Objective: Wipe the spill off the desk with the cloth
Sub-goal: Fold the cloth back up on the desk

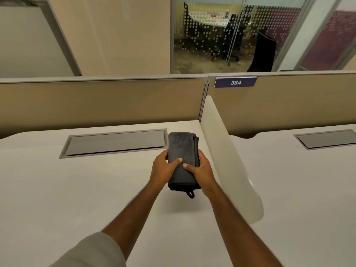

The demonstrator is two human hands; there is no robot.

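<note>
While both hands grip it, the folded cloth (182,160) hangs above the desk (77,189).

Pale off-white desk (57,189) with a grey recessed cable hatch (115,142) set into its surface, beyond and left of the hands; a curved white divider panel (227,155) stands just right of them

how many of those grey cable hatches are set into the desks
2. One grey hatch lies in the near desk, left of the folded cloth held in both hands. The other is in the neighbouring desk, beyond the white divider, cut off by the frame's right edge.
</note>
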